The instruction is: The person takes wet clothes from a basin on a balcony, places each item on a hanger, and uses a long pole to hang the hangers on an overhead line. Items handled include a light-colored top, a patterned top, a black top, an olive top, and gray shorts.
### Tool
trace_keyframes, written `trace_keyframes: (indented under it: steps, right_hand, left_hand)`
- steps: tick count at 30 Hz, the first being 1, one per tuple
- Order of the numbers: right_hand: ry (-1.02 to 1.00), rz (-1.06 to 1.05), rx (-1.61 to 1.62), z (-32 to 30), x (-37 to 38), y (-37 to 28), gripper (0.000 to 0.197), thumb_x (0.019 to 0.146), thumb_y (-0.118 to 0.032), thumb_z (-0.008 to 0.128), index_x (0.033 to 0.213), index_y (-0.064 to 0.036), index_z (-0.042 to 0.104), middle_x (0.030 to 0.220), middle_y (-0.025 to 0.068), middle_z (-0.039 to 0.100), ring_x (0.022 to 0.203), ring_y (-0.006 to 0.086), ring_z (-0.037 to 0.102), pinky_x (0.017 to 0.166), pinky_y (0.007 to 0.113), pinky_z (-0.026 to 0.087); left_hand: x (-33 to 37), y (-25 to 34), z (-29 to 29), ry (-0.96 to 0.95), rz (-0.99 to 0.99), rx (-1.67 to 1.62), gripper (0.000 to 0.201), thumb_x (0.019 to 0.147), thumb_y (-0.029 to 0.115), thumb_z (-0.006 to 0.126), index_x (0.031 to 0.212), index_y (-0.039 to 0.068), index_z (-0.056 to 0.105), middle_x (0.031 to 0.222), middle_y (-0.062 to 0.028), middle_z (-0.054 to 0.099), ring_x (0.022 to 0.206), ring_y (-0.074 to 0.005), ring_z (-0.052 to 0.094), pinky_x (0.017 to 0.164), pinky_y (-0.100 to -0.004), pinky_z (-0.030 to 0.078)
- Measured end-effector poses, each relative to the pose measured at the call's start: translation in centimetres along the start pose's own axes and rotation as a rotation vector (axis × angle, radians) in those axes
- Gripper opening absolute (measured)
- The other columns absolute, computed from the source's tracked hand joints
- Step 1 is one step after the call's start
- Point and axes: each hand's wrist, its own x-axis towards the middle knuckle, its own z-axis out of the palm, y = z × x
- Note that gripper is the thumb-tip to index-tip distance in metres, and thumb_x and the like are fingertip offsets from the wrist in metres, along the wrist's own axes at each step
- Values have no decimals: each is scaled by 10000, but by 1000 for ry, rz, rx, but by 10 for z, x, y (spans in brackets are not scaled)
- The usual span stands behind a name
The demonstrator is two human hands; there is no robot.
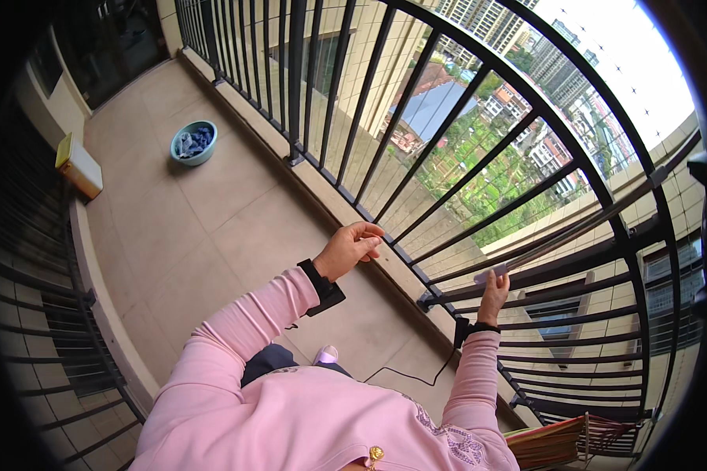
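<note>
My right hand is raised beside the balcony railing, its fingers closed round the pale lavender end of a long thin pole. From my grip the pole slants up to the far right, across the railing bars. In front of my body, my left hand hovers over the floor near the foot of the railing. Its fingers are loosely bent and apart, with nothing visible in them. Black straps go round both wrists, over pink sleeves.
Dark metal railing curves along the right side on a low ledge. A light blue basin holding blue cloth sits on the tiled floor ahead. A white box with a yellow lid stands at left. Striped fabric lies at lower right.
</note>
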Motion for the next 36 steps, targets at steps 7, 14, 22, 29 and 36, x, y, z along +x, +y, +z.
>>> trace_keyframes:
  steps: [7, 14, 22, 29, 36]
  right_hand:
    - [303, -422, -142, 135, -54, -83, 325, 943, -89, 477, 1263, -31, 474, 1079, 129, 528, 934, 218, 531, 859, 313, 437]
    - [-506, -23, 230, 466, -180, -107, 209, 934, -119, 522, 1117, -39, 581, 778, 2, 553, 695, 75, 490, 670, 211, 414]
    - [-984, 253, 131, 719, -245, -99, 197, 934, -118, 523, 1086, -14, 591, 717, -6, 535, 650, 61, 490, 618, 193, 409]
    - [-1069, 448, 41, 991, -220, -71, 188, 921, -120, 540, 1060, -8, 600, 715, -11, 534, 628, 57, 474, 588, 185, 403]
    - [-1647, 341, -61, 1258, -296, -88, 177, 926, -85, 512, 1049, -11, 614, 740, 4, 546, 652, 69, 505, 588, 192, 421]
  left_hand:
    - [-59, 26, -230, 483, 70, -59, 175, 918, 122, 500, 1052, 35, 573, 928, -47, 606, 755, -116, 604, 682, -252, 488]
    - [-81, 93, -440, 635, 212, -37, 167, 915, 120, 497, 1034, 36, 578, 890, -24, 594, 745, -99, 582, 686, -245, 473]
    - [-70, 140, -650, 927, 263, -101, 158, 912, 136, 514, 1016, 46, 592, 875, -23, 606, 710, -98, 581, 675, -244, 475]
    - [-20, 192, -820, 1219, 254, -108, 146, 920, 124, 522, 1012, 40, 596, 885, -31, 598, 709, -102, 566, 655, -237, 460]
    - [3, 242, -950, 1358, 271, -122, 166, 922, 156, 524, 1019, 44, 598, 884, -38, 608, 724, -106, 572, 677, -253, 467]
